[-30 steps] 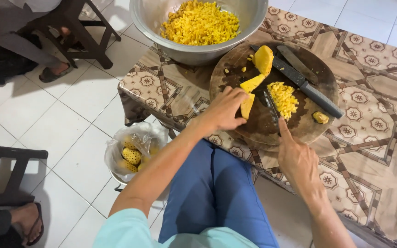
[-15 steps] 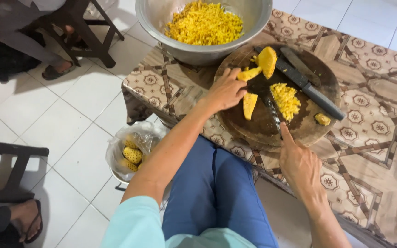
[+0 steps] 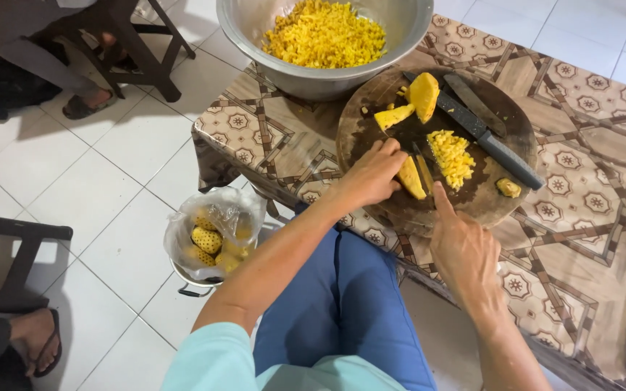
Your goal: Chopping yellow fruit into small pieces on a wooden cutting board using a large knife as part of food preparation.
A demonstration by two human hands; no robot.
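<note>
Slicing pineapple: our right hand [image 3: 464,250] closes on a small knife [image 3: 422,168], forefinger along its spine. Our left hand [image 3: 372,174] pinches a wedge [image 3: 409,178] flat on the board [image 3: 400,210]. Next cut probably needs fingertips clear. Beyond, diced pile [image 3: 452,156], bowl [image 3: 313,78].

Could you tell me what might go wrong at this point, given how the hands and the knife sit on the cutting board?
1. The left hand pins a pineapple wedge right beside the knife held by the right hand; a slip could nick the fingers.
2. A second, long knife lies loose across the round board; a nudge could send it off.
3. The board overhangs the table edge, so hard pressure might tip it.
</note>
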